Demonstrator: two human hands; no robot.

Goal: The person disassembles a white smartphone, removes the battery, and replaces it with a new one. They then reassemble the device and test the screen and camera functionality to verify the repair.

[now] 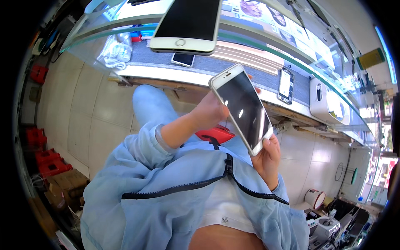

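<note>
Between my two hands a white-framed smartphone (246, 108) is held at a slant, its dark, glossy screen facing up with bright reflections. My left hand (210, 110) grips the left side and its fingers reach behind the phone, with some fingertips showing past the far right edge. My right hand (268, 157) pinches the lower right corner, thumb on the front. Beyond them, a larger-looking white phone (187, 23) with a round button and a black screen lies on the glass counter.
Under the glass (266, 45), a grey-blue shelf holds a small phone (182, 60), an opened phone frame (286, 85), a bundle of white cables (118, 51) and a white box-shaped device (327, 102). Something red (216, 134) rests by my lap. Red cases (52, 162) stand left.
</note>
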